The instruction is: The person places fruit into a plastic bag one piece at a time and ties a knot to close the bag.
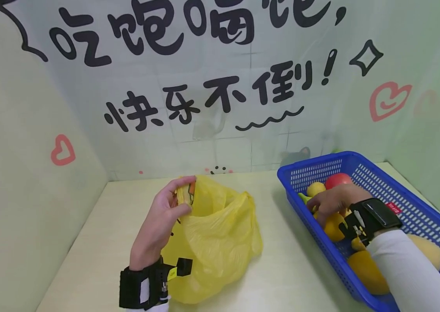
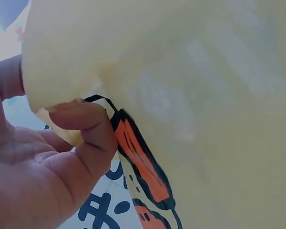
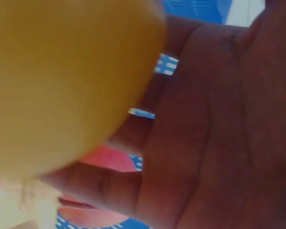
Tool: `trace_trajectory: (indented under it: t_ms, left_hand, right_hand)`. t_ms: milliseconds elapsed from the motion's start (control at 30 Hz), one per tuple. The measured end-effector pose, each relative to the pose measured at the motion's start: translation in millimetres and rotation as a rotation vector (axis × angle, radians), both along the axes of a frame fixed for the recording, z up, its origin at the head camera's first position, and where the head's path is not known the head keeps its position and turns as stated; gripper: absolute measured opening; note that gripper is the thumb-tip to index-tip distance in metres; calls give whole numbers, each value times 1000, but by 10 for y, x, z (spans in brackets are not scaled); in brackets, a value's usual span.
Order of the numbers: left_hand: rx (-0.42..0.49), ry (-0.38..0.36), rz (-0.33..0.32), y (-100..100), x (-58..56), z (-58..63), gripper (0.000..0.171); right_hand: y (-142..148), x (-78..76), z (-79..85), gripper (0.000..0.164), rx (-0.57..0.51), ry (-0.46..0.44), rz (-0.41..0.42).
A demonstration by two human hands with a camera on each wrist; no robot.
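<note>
My left hand [image 1: 164,207] pinches the rim of a yellow plastic bag [image 1: 224,242] between thumb and fingers. The bag stands on the table with its mouth spread open, and a black-and-orange print [image 2: 143,160] shows beside the fingers in the left wrist view. Inside the blue basket [image 1: 302,221], my right hand [image 1: 334,200] reaches down among the fruit. Close in front of its palm is a smooth orange-yellow fruit [image 3: 62,81], which hides the fingertips; I cannot tell whether they grip anything. A red apple-like fruit [image 1: 338,180] and a small round yellow fruit [image 1: 315,189] lie just beyond the hand.
Nearer the front of the basket are a large orange-yellow fruit [image 1: 368,273] and a pale oblong one [image 1: 426,249], partly under the right sleeve [image 1: 411,264]. A pale table [image 1: 99,242] carries bag and basket. Behind it hangs a printed sheet [image 1: 220,143].
</note>
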State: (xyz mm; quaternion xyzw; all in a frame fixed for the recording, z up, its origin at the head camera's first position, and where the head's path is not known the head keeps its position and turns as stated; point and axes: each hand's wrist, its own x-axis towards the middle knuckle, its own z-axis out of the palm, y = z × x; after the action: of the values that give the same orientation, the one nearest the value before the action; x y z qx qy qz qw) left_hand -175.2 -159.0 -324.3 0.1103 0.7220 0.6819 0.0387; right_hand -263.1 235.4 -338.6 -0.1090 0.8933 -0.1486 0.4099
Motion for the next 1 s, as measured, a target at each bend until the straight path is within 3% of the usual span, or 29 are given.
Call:
trace_trajectory:
  t_ms: [300,600,833,1000]
  left_hand:
    - [-8,8,-4,-12,-8,-11,64]
    - [-42,-4,0,-27,-1,2,64]
    - [-63,-13,-16,-23,13,20,63]
    - [-77,13,-55,-1,19,19,64]
  right_hand:
    - [20,7,-42,71,7,-36,-72]
    - [6,-12,-33,72,9,-45,-86]
    - [22,-9,-9,63,-10,1,42]
    - [109,6,94,56,-55,68,94]
